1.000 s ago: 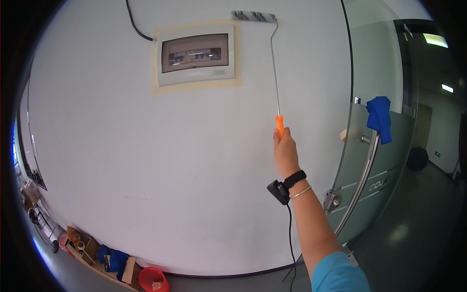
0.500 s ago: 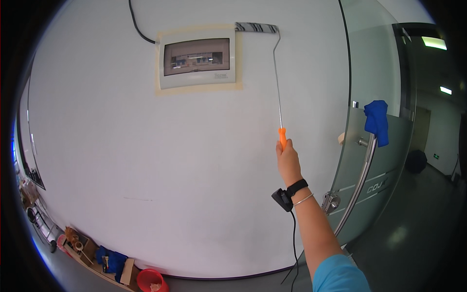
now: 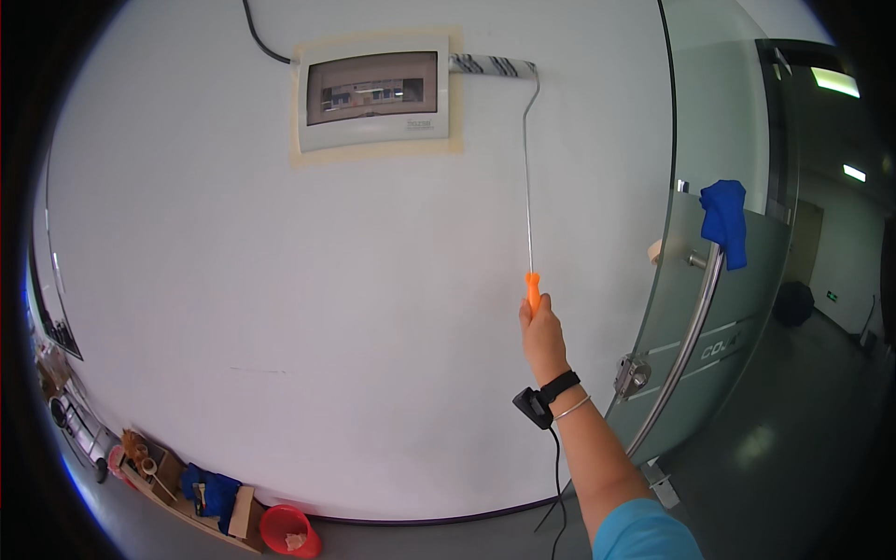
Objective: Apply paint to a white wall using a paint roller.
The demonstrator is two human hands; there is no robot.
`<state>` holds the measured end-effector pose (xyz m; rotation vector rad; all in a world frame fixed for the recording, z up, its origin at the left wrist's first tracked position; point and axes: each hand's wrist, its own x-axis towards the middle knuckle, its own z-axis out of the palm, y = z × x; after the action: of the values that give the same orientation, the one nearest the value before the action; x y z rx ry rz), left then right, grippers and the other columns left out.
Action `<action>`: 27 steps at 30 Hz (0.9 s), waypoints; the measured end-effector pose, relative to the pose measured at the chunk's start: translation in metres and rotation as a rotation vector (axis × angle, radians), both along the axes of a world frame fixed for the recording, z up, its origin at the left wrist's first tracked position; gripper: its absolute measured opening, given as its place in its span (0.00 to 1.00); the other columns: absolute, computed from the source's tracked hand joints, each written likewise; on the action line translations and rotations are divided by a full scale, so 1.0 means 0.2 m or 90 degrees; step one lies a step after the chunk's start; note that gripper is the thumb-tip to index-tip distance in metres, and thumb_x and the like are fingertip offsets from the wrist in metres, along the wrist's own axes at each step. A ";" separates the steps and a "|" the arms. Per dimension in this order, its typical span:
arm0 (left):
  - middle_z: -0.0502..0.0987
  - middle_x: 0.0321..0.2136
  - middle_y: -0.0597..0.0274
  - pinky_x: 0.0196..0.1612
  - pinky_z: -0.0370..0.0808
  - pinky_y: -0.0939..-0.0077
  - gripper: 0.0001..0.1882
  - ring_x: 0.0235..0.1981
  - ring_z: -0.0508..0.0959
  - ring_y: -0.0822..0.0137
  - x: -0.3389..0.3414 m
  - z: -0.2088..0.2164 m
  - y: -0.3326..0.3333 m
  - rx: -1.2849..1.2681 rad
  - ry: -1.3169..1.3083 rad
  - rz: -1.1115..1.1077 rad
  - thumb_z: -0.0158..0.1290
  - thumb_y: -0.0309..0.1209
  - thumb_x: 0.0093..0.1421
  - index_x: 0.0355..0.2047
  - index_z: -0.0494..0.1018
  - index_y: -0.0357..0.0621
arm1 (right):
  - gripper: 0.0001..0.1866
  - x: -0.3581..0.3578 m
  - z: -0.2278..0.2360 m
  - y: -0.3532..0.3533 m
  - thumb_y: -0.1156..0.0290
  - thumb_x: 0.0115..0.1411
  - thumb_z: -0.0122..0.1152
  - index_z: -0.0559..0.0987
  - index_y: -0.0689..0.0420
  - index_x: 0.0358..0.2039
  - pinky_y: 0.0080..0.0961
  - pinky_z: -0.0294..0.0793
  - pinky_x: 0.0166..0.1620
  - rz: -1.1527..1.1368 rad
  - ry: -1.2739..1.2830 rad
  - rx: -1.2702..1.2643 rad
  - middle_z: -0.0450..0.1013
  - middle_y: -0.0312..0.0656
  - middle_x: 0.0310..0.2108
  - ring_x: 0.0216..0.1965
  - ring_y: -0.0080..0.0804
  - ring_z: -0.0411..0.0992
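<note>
My right hand (image 3: pixel 542 334) is closed around the orange handle of a paint roller (image 3: pixel 529 201), arm stretched up toward the white wall (image 3: pixel 373 280). The long wire frame rises from the handle to a grey striped sleeve, which lies sideways at the wall. The sleeve's left end is beside the right edge of a white electrical panel box (image 3: pixel 373 135), over the strip of masking tape (image 3: pixel 455 112) that borders the box. A dark tinted window covers the box's front. My left hand is out of view.
A glass door (image 3: pixel 695 299) with a curved metal handle stands at the right, a blue cloth (image 3: pixel 724 224) hung over the handle's top. On the floor at lower left are a wooden box (image 3: pixel 177 495) of tools and a red bucket (image 3: pixel 289 530). A black cable (image 3: pixel 558 476) hangs from my wrist.
The roller and my right hand have moved down along the wall. The sleeve went from near the panel's top edge to beside its upper right side. My view has shifted slightly.
</note>
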<state>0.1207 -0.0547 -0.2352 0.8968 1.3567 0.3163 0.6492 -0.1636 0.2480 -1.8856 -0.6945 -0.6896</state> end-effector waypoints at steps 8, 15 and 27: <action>0.76 0.23 0.51 0.19 0.69 0.64 0.31 0.19 0.75 0.58 0.01 0.00 -0.01 -0.009 0.003 -0.003 0.34 0.59 0.62 0.42 0.66 0.40 | 0.15 -0.06 -0.22 -0.03 0.60 0.66 0.46 0.64 0.62 0.34 0.40 0.71 0.23 0.017 0.039 -0.007 0.71 0.55 0.20 0.22 0.55 0.71; 0.76 0.24 0.52 0.19 0.70 0.66 0.32 0.20 0.76 0.58 0.03 0.03 -0.04 -0.003 0.013 -0.021 0.33 0.59 0.63 0.43 0.66 0.40 | 0.15 -0.15 -0.43 -0.10 0.61 0.65 0.47 0.63 0.61 0.35 0.41 0.71 0.22 0.008 0.076 -0.040 0.71 0.54 0.19 0.22 0.55 0.71; 0.77 0.23 0.53 0.18 0.71 0.70 0.31 0.19 0.76 0.62 0.04 0.16 -0.13 0.020 0.027 -0.028 0.34 0.57 0.64 0.41 0.67 0.37 | 0.16 -0.24 -0.74 -0.23 0.60 0.65 0.48 0.63 0.61 0.35 0.44 0.72 0.22 -0.043 0.106 -0.107 0.71 0.54 0.19 0.22 0.56 0.72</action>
<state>0.1280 -0.0814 -0.2036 0.9627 1.3722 0.2858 0.6012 -0.2086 0.1000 -2.1016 -0.5993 -0.5214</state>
